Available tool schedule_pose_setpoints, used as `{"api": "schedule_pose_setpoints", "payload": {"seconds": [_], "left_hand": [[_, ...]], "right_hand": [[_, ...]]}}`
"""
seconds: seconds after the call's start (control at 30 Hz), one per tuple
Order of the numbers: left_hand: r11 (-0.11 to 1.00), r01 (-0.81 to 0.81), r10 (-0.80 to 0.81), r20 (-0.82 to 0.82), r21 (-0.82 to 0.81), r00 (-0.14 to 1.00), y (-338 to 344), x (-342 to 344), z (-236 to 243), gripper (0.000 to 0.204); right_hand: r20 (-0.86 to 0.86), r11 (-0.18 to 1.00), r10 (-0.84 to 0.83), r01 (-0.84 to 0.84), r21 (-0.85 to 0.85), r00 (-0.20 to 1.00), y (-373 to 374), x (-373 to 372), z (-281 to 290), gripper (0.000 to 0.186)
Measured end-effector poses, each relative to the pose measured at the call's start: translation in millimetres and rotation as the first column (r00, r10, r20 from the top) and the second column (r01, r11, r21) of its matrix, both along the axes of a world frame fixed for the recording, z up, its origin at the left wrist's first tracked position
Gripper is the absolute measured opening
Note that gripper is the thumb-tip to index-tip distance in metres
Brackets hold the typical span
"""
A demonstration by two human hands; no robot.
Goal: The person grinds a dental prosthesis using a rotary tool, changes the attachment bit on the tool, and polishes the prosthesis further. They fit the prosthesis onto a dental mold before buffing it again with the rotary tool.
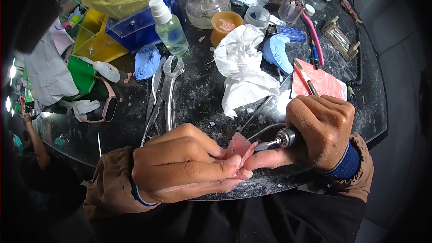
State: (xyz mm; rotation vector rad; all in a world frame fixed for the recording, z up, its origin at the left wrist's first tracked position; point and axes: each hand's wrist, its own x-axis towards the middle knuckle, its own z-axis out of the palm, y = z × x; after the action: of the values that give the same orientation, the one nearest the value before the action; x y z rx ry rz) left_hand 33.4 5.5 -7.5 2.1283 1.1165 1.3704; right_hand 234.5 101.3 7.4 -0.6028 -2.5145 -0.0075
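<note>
Near the table's front edge, my left hand [180, 166] pinches a thin, translucent pink denture base [238, 146] between thumb and fingers, which hide part of it. My right hand [321, 126] is closed around a rotary handpiece [285, 137] with a metal nose. Its pale pointed tip rests at or very close to the right edge of the pink piece. One finger of my right hand reaches under the tool toward the piece, near my left fingertips. Fine dust covers both hands.
Metal pliers [170, 94] lie beyond my left hand. Crumpled white tissue [245, 63] sits mid-table, beside a blue dental cast [277, 53]. A pink sheet [326, 81] bears a knife [306, 77]. Farther back stand a spray bottle [173, 36] and a glass burner [208, 9].
</note>
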Motion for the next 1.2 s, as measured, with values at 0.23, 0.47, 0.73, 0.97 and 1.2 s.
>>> {"api": "schedule_pose_setpoints", "payload": {"seconds": [0.23, 0.47, 0.73, 0.97, 1.2], "left_hand": [[1.000, -0.012, 0.013, -0.020, 0.008, 1.000, -0.7, 1.1, -0.8, 0.032], [0.998, -0.057, 0.058, -0.049, 0.031, 0.997, -1.2, 2.6, -0.1, 0.028], [0.995, -0.070, 0.077, -0.096, 0.070, 0.992, -2.5, 2.6, -0.6, 0.026], [0.995, -0.066, 0.074, -0.120, 0.075, 0.990, -2.0, 1.7, -0.2, 0.025], [0.992, -0.011, 0.037, -0.211, 0.123, 0.977, -3.4, -2.1, 3.0, 0.020]], "right_hand": [[0.037, 1.000, 0.003, -0.002, -0.026, 0.999, -1.1, 1.8, -0.6, 0.068], [0.037, 0.999, -0.008, 0.010, -0.047, 0.999, -2.9, -0.8, -0.2, 0.066], [0.036, 0.997, -0.009, 0.012, -0.070, 0.999, -4.2, 1.0, -1.3, 0.064], [0.028, 0.998, -0.010, 0.011, -0.064, 1.000, -6.2, -0.2, 0.0, 0.063], [0.042, 0.995, 0.006, -0.002, -0.099, 0.999, -6.5, 0.9, -1.1, 0.061]]}}
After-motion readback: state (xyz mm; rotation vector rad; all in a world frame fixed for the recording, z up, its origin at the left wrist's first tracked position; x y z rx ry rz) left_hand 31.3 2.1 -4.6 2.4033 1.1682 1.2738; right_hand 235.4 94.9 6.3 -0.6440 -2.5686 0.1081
